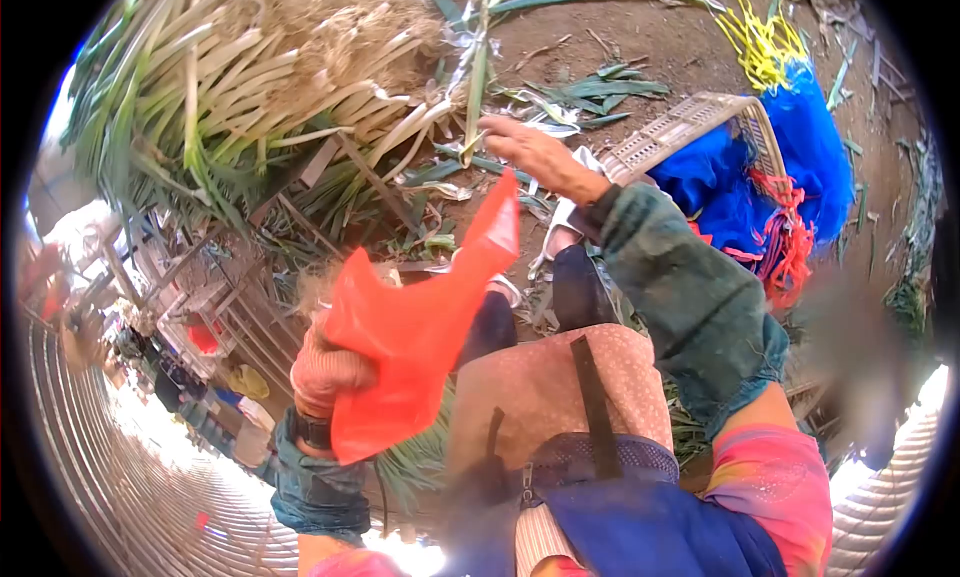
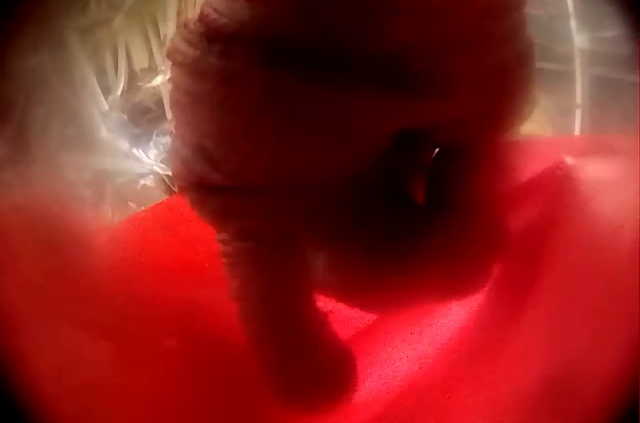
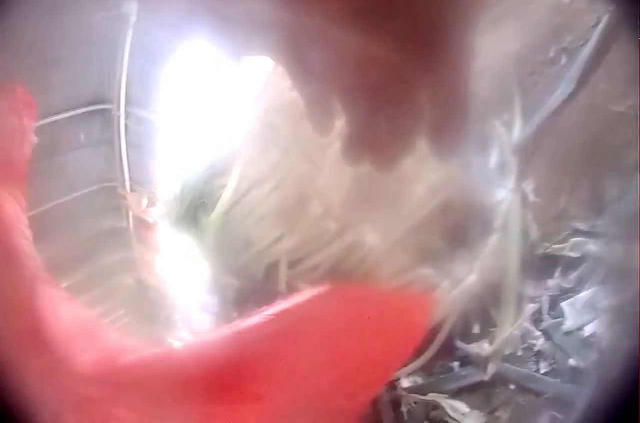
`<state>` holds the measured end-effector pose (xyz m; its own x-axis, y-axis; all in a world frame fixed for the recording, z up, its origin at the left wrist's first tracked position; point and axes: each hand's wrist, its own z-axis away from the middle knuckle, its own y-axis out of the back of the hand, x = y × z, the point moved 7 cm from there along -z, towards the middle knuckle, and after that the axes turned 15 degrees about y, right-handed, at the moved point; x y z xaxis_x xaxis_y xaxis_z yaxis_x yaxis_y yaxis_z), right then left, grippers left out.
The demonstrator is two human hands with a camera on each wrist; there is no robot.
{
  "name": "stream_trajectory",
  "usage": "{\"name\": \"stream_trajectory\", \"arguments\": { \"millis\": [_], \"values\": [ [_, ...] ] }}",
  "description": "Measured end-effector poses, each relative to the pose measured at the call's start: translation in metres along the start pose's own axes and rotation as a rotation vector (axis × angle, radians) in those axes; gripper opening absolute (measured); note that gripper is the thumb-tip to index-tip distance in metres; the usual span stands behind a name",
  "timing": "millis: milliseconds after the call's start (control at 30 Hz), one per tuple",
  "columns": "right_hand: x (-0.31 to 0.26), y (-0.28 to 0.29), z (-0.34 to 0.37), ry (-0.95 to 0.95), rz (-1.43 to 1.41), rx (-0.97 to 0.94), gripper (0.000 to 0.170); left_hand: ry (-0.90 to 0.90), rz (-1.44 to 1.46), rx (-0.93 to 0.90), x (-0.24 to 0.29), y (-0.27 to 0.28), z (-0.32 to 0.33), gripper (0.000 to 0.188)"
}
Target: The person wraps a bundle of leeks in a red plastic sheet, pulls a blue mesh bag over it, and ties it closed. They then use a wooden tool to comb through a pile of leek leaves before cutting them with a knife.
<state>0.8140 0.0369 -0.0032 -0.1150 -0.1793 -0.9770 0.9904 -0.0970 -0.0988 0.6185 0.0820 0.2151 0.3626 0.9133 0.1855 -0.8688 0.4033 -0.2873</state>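
Observation:
My left hand (image 1: pixel 335 367), in a ribbed knit glove, grips a thin red plastic bag (image 1: pixel 400 347) by its side. A pointed end of the bag stretches up and right toward my other hand. In the left wrist view the gloved fingers (image 2: pixel 300 353) lie dark against the red plastic (image 2: pixel 140 283). My bare right hand (image 1: pixel 545 160) is held out past the bag's tip with its fingers extended and nothing in them. Blurred fingers (image 3: pixel 380 123) of that hand hang above the red bag (image 3: pixel 330 353) in the right wrist view.
A large heap of leeks (image 1: pixel 250 87) lies at the upper left, roots showing. A plastic crate (image 1: pixel 670 142) at the right holds blue netting (image 1: pixel 810 157) and red strings (image 1: pixel 785 247). Yellow strings (image 1: pixel 760 42) lie beyond it. Leaf scraps (image 1: pixel 600 92) litter the soil.

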Motion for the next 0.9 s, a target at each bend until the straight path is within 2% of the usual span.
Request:
{"name": "stream_trajectory", "arguments": {
  "millis": [33,67,100,133,167,200,267,367,433,500,567,600,667,700,733,833,867,900],
  "values": [
    [-0.009,-0.025,-0.012,-0.001,-0.044,-0.042,0.062,-0.006,0.026,-0.010,-0.001,0.006,0.011,0.055],
    [-0.020,-0.051,-0.016,0.009,-0.061,-0.141,0.064,-0.095,-0.126,-0.065,-0.003,0.029,0.020,0.059],
    [-0.007,-0.086,-0.025,0.206,-0.083,-0.189,0.065,-0.131,-0.142,-0.081,-0.003,0.040,0.030,0.059],
    [-0.006,-0.120,-0.015,-0.086,-0.390,-0.401,0.068,-0.138,-0.082,-0.083,0.001,0.042,0.038,0.058],
    [-0.005,-0.144,0.002,-0.205,-0.552,-0.473,0.070,-0.138,-0.020,-0.091,0.005,0.043,0.046,0.058],
    [-0.012,-0.156,0.024,-0.328,-0.505,-0.527,0.072,-0.151,0.016,-0.101,0.010,0.046,0.053,0.058],
    [-0.060,-0.170,0.062,-0.558,-0.795,-0.544,0.080,-0.182,0.059,-0.127,0.015,0.060,0.068,0.058],
    [-0.094,-0.182,0.089,-0.536,-1.182,-0.537,0.079,-0.232,0.089,-0.180,0.023,0.086,0.090,0.058],
    [-0.112,-0.188,0.086,-0.320,-0.868,-0.631,0.069,-0.251,0.095,-0.218,0.028,0.100,0.104,0.057],
    [-0.126,-0.203,0.083,-0.214,-0.571,-0.682,0.060,-0.261,0.111,-0.252,0.031,0.111,0.118,0.057],
    [-0.138,-0.226,0.071,-0.204,-0.293,-0.678,0.051,-0.267,0.125,-0.288,0.034,0.119,0.130,0.057],
    [-0.153,-0.236,0.057,-0.033,-0.278,-0.534,0.046,-0.276,0.132,-0.310,0.037,0.123,0.137,0.057],
    [-0.224,-0.253,0.050,0.011,-0.481,-0.343,0.044,-0.282,0.146,-0.361,0.040,0.124,0.144,0.057],
    [-0.214,-0.275,0.050,-0.268,-0.790,-0.287,0.044,-0.286,0.150,-0.379,0.041,0.127,0.150,0.057],
    [-0.204,-0.297,0.052,-0.562,-1.073,-0.144,0.044,-0.301,0.149,-0.392,0.045,0.131,0.157,0.056],
    [-0.213,-0.295,0.046,-0.393,-0.982,-0.122,0.040,-0.344,0.165,-0.426,0.056,0.150,0.179,0.056],
    [-0.200,-0.284,0.044,-0.297,-0.808,-0.170,0.037,-0.362,0.168,-0.433,0.060,0.157,0.185,0.056],
    [-0.213,-0.271,0.041,-0.219,-0.752,-0.032,0.029,-0.379,0.167,-0.440,0.065,0.164,0.189,0.056]
  ]
}}
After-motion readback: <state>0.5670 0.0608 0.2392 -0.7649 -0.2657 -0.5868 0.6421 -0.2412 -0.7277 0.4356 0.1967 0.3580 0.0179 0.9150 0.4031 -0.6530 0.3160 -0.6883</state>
